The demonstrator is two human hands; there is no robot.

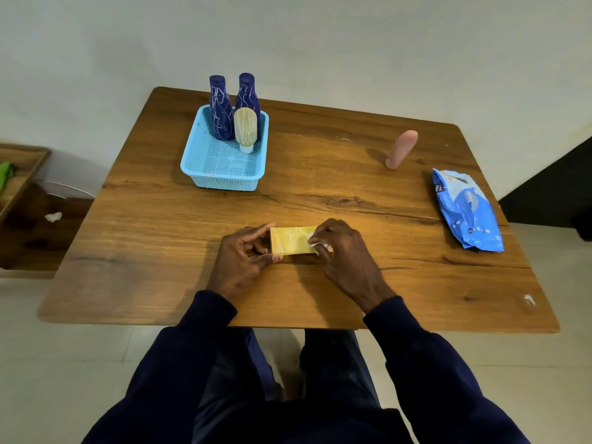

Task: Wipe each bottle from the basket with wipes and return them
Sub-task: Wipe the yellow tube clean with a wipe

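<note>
A flat yellow bottle (292,240) lies on its side on the wooden table (160,245), near the front edge. My left hand (245,259) grips its left end. My right hand (344,251) presses a white wipe (317,244) against its right end. The light blue basket (192,165) stands at the back left. It holds two dark blue bottles (220,110) (248,92) and a cream bottle (245,128) standing cap down.
A pink bottle (401,149) stands alone at the back right of the table. A blue pack of wipes (466,209) lies by the right edge. A small white scrap (528,299) sits near the front right corner. A low wooden shelf (19,174) is on the left floor.
</note>
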